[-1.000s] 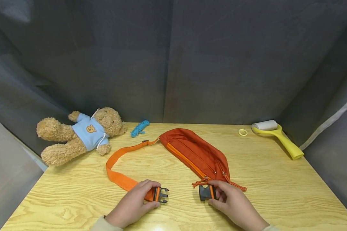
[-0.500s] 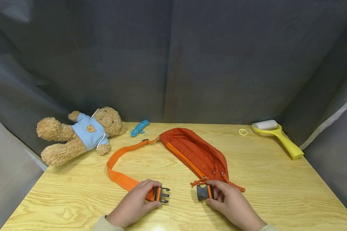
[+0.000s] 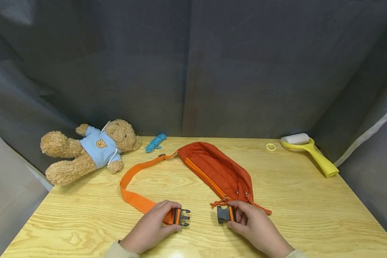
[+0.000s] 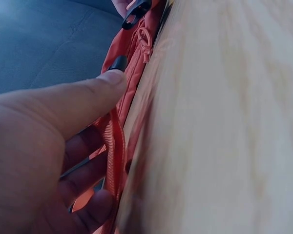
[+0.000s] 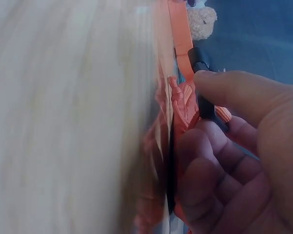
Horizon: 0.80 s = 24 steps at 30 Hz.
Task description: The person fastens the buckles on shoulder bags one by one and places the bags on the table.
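Note:
A red waist bag [image 3: 217,170] lies on the table with its orange strap [image 3: 133,195] curving out to the left. My left hand [image 3: 153,224] pinches the black pronged buckle half [image 3: 183,217] at the strap's end, its prongs pointing right. Opposite, my right hand [image 3: 256,225] grips the black socket half [image 3: 224,214] between thumb and fingers, its mouth facing left. A gap separates the two halves. In the right wrist view the thumb presses on the dark socket half [image 5: 205,97]. The left wrist view shows the thumb on the pronged half [image 4: 119,63], mostly hidden.
A teddy bear [image 3: 100,147] in a blue top lies at the back left, beside a bundle of blue cord [image 3: 156,143]. At the back right are a yellow ring [image 3: 270,147] and a yellow-handled lint roller [image 3: 313,150]. Dark cloth [image 3: 245,71] hangs behind the table.
My right hand has moved left with the socket half, shifting the bag's near end slightly left. My left hand has edged a little to the right, narrowing the gap.

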Available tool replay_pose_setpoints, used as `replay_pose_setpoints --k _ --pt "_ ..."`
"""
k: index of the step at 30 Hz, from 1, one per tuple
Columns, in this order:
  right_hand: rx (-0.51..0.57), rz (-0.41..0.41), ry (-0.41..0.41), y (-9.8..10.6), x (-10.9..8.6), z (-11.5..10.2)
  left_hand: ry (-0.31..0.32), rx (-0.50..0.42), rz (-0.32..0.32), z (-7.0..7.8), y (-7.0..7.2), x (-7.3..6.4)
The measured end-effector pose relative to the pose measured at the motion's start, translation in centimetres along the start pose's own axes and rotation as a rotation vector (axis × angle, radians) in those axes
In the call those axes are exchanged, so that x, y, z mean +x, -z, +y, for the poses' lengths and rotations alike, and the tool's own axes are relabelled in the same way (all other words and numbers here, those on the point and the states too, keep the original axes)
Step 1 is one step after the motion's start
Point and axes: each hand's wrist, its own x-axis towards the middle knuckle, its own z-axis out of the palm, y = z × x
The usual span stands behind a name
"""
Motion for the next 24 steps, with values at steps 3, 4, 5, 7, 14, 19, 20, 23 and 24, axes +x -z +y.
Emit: replay_pose_setpoints --k 3,4,5,7,14,19,20,23,24 --pt "0.012 -0.001 0.011 -0.08 0.02 0.02 -0.002 -0.002 -0.001 0.00 -0.06 0.03" --pt "0.016 -0.002 0.012 -0.10 0.03 0.02 -0.002 -0.002 -0.002 0.00 -0.07 0.04" --pt "0.018 -0.001 0.010 -0.12 0.04 0.01 -0.002 -0.002 -0.002 0.02 -0.07 0.05" --pt "0.021 -0.003 0.007 -0.16 0.07 -0.02 -0.001 -0.004 -0.003 0.06 -0.07 0.06" --pt "0.020 -0.007 0.006 -0.29 0.14 -0.18 -0.019 -0.011 0.006 0.17 -0.01 0.09" --pt "0.014 -0.010 0.011 -0.36 0.16 -0.36 -0.023 -0.014 0.004 0.22 0.03 0.08" --pt "0.014 -0.010 0.014 -0.37 0.15 -0.37 -0.022 -0.013 0.005 0.22 0.01 0.10" --pt "0.017 -0.013 0.015 -0.42 0.15 -0.45 -0.022 -0.010 0.007 0.25 -0.04 0.16" --pt "0.017 -0.014 0.014 -0.44 0.16 -0.48 -0.023 -0.009 0.007 0.23 -0.06 0.17"
